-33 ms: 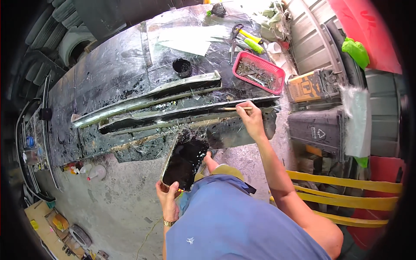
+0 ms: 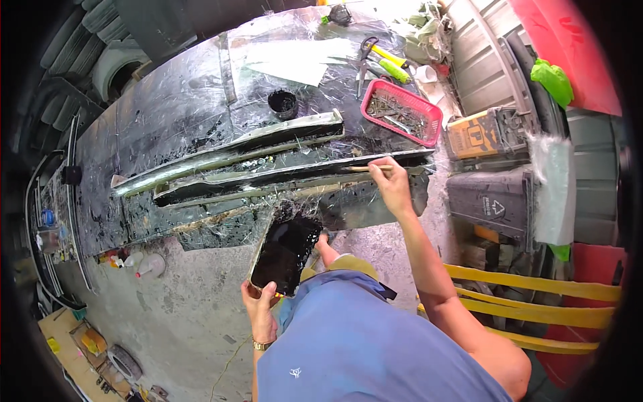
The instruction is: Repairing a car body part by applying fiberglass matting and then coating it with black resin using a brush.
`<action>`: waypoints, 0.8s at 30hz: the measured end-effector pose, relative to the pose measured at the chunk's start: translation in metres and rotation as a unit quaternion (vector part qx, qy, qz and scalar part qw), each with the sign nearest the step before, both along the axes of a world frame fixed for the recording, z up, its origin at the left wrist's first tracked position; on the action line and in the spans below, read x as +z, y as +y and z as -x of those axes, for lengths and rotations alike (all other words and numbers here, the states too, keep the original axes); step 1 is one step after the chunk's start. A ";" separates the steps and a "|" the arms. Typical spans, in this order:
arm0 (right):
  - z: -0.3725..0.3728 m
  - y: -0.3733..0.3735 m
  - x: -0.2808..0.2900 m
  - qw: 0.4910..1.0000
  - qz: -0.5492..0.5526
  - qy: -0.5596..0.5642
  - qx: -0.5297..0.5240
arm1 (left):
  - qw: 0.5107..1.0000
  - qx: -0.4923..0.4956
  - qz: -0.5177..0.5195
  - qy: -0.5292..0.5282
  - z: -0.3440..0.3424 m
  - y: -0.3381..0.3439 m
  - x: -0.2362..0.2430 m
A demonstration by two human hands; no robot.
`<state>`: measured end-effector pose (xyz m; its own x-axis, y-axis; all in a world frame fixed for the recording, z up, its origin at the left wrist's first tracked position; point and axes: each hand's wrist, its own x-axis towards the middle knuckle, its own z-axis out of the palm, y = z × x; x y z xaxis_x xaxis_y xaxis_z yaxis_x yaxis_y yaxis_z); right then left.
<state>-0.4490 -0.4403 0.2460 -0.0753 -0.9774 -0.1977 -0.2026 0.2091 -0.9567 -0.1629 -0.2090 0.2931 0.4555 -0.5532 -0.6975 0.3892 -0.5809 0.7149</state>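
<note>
Shifted barely rightward since the earlier frame with the right hand (image 2: 390, 181), pinching a thin wooden stick (image 2: 364, 168) at the near black-lined trough (image 2: 281, 176) on the workbench (image 2: 161, 127); cannot tell if touching. Gripping a tray (image 2: 262, 245) of glossy black liquid (image 2: 284, 253) by its lower end with the left hand (image 2: 261, 305), just beside the workbench. Beyond: second trough (image 2: 268, 139), black cup (image 2: 282, 104), pink basket (image 2: 395, 130).

Left hand (image 2: 260, 309) grips black-smeared tray (image 2: 262, 250); right hand (image 2: 392, 186) holds wooden-handled tool (image 2: 360, 169).
</note>
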 end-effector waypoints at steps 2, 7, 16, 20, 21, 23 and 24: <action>0.004 0.000 0.013 0.995 0.043 0.094 0.004 | 1.000 0.017 -0.005 -0.007 0.003 0.002 0.010; -0.005 -0.009 0.050 0.923 0.128 0.351 0.098 | 0.997 0.075 -0.006 0.013 -0.014 0.024 0.013; -0.126 0.004 0.031 0.925 0.098 0.347 0.118 | 0.994 0.104 -0.005 0.035 -0.098 0.058 0.005; -0.171 0.009 0.029 0.927 0.083 0.350 0.107 | 0.994 0.091 0.027 0.060 -0.150 0.058 0.001; -0.180 0.009 0.026 0.924 0.079 0.358 0.109 | 0.994 0.088 0.026 0.061 -0.162 0.056 0.004; -0.200 0.011 0.021 0.916 0.103 0.374 0.097 | 0.994 0.085 0.023 0.068 -0.184 0.051 0.007; -0.209 0.012 0.022 0.914 0.101 0.381 0.099 | 0.994 0.086 0.020 0.068 -0.194 0.051 0.006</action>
<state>-0.2402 -0.4282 0.2681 0.0658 -0.9975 0.0250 -0.8404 -0.0689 -0.5375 0.0312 -0.1584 0.2995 0.4480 -0.5037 -0.7386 0.5746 -0.4706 0.6695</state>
